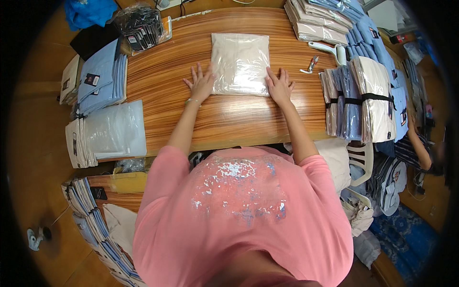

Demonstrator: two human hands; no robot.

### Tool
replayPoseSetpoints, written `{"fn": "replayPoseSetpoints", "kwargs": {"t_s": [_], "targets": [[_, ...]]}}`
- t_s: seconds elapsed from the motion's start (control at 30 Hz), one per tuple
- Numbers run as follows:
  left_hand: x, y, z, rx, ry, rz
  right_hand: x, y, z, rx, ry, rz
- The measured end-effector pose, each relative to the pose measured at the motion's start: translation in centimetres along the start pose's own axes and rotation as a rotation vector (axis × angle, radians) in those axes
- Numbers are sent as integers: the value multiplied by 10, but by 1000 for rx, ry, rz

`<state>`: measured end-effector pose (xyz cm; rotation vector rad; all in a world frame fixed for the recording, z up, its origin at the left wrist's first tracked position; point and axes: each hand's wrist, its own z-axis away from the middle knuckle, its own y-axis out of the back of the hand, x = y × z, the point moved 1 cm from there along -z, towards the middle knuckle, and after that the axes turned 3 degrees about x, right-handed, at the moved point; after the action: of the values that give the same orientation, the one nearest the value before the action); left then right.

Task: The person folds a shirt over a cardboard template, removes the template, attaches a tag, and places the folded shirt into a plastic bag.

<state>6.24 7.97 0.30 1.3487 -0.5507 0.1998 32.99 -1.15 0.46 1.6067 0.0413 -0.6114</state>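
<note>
Evidently both hands are at the pale packet (240, 62), which lies flat at the upper middle of the frame, its clear wrapping shiny under the light. From my remote seat I see the left hand (201, 85) palm down at the packet's left edge, fingers spread, thumb side against the wrapping or just beside it; I cannot tell how firmly it presses. The right hand (280, 87) mirrors it at the lower right edge, fingers loosely fanned, pinching nothing that I can make out. I judge that this two-sided placing keeps the packet square and stops it sliding on the smooth wooden table (172, 57). Along the left of the frame I have folded blue shirts (100, 71) and, below them, a stack of clear sheets (119, 131), probably kept at the side to be within arm's reach. At the right, banded bundles (375, 107) stand close together, the black straps apparently keeping slippery packets from fanning out. Near them, at the upper right, lie a white-handled tool (340, 54) and a small cutter (313, 63), perhaps left there to be handy for the right hand.
</note>
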Motion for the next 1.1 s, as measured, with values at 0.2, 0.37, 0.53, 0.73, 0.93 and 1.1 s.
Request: {"fn": "replayPoseSetpoints", "kwargs": {"t_s": [0.2,0.37,0.53,0.73,0.93,1.1], "targets": [[4,-23,55,85,-198,-58,-15,6,52,254,308,-142],[21,-6,28,350,-344,-193,-11,5,15,348,458,-39],[62,97,0,686,-568,124,-50,127,-37,275,586,-329],[103,150,-73,507,-324,373,-71,169,-134,280,609,-526],[77,12,-104,773,-88,-27,-47,33,-135,330,366,-94],[109,-53,-104,604,-34,40,-78,-46,-117,367,249,-128]]}}
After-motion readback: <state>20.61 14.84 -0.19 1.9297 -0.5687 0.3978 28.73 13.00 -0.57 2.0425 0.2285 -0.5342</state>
